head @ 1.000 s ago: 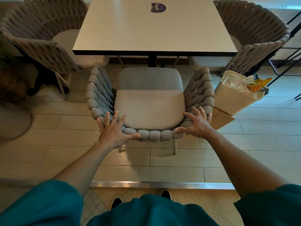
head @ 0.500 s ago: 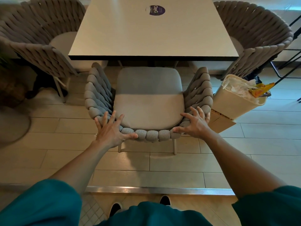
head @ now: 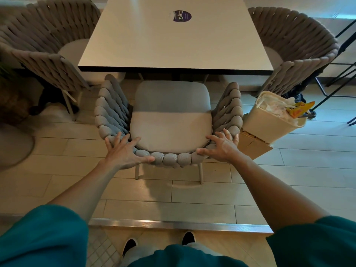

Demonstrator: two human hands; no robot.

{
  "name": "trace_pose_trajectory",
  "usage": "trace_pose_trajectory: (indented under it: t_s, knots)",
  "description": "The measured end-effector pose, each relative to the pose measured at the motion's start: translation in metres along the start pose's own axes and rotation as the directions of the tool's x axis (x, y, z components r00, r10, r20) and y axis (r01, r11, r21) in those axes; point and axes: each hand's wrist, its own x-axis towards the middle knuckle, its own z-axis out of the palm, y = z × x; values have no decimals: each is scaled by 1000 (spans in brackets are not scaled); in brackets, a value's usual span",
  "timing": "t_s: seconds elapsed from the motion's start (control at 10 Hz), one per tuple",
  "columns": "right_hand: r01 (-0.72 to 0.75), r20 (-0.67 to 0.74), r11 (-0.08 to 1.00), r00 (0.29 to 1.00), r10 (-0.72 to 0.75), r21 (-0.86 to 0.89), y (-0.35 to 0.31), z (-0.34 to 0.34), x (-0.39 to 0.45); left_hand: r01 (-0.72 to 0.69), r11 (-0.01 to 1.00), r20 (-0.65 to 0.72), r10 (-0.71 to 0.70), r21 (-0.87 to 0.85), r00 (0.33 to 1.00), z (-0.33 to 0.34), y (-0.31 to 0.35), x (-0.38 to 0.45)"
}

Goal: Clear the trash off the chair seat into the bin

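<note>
A grey woven chair (head: 119,120) stands before me with its back rail nearest me and its front under the table. Its pale seat cushion (head: 170,126) is bare, with no trash on it. My left hand (head: 123,151) rests on the left end of the back rail, fingers spread, thumb lying along the rail. My right hand (head: 221,145) rests on the right end the same way. A cream bin (head: 269,126) to the chair's right holds crumpled white paper (head: 273,106) and an orange wrapper (head: 298,110).
A white square table (head: 173,41) with a purple sticker (head: 182,16) stands beyond the chair. Woven chairs sit at its left (head: 44,43) and right (head: 300,47). A cardboard box (head: 252,145) lies under the bin. A metal floor strip (head: 181,225) runs near my shoes.
The chair has slid a little farther away from me toward the table, and both hands have stayed on its back rail. The bin and table have not moved.
</note>
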Motion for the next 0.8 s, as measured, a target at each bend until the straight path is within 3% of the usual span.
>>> trace_pose_trajectory:
  t_s: [0.1,0.2,0.3,0.6,0.8]
  knots:
    - [28,-7,999,1000,-27,32,6,-5,-6,-41,993,-70,34,-112,997,-1,13,-5]
    - [73,-32,996,997,-72,59,12,-9,-12,-86,991,-188,66,-101,980,0,40,-6]
    - [111,-86,988,991,-102,106,17,-16,-14,-143,983,-215,117,-111,970,0,63,-3]
    - [193,-236,969,960,-153,155,34,-41,18,-194,956,-241,139,-223,961,-16,101,29]
    - [201,-185,958,969,-164,206,44,-69,64,-207,940,-172,164,-272,971,-38,123,80]
